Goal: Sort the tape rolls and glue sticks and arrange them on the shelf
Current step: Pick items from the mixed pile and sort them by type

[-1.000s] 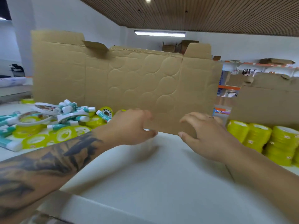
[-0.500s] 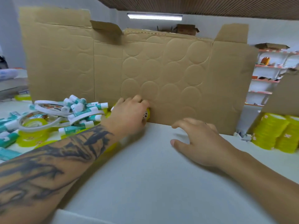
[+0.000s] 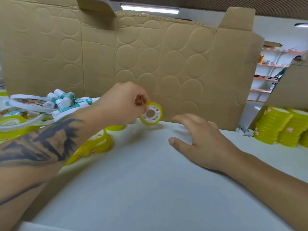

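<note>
My left hand [image 3: 120,103] pinches a small yellow tape roll [image 3: 152,115] by its rim and holds it on edge just above the white shelf surface [image 3: 150,180]. My right hand [image 3: 202,140] hovers open, fingers spread, a little right of that roll. More yellow tape rolls [image 3: 98,144] lie under my left forearm. A pile of white and green glue sticks [image 3: 65,101] mixed with tape rolls sits at the left. Neat stacks of yellow tape rolls [image 3: 280,127] stand at the right.
A tall flattened cardboard sheet [image 3: 150,55] stands upright right behind the hands. A second cardboard piece [image 3: 290,90] leans at the right above the stacks. Store shelving [image 3: 266,69] shows far right.
My left hand has lifted a yellow tape roll from beside the cardboard and brought it rightward. My right hand stays open and spread near it. The camera has moved closer.
</note>
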`<action>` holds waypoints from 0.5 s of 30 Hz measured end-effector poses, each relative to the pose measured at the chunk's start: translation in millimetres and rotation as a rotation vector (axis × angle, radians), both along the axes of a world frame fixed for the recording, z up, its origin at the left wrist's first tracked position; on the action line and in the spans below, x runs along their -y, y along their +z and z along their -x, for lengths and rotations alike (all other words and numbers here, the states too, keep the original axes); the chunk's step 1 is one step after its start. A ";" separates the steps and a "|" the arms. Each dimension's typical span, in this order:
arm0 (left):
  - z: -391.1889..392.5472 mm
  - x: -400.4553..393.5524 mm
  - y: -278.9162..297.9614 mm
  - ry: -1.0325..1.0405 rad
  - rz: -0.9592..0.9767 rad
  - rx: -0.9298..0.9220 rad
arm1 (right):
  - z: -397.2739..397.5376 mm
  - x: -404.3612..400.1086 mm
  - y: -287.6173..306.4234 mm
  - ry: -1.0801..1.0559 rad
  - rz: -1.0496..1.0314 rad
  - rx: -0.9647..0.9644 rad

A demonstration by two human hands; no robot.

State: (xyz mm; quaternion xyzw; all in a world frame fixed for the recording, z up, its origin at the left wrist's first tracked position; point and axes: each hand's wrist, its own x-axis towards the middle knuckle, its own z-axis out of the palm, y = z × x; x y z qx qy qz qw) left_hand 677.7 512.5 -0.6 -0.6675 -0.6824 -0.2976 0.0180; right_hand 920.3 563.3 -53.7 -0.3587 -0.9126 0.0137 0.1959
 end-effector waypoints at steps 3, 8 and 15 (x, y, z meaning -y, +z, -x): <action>-12.3 5.2 4.4 -0.076 0.059 0.333 | -0.7 1.7 3.2 0.041 -0.028 -0.100; -18.9 8.9 5.2 -0.088 0.159 0.484 | 1.4 9.7 5.2 0.063 -0.145 -0.310; -27.4 14.2 2.5 -0.158 0.225 0.532 | 2.2 13.9 5.8 0.155 -0.233 -0.408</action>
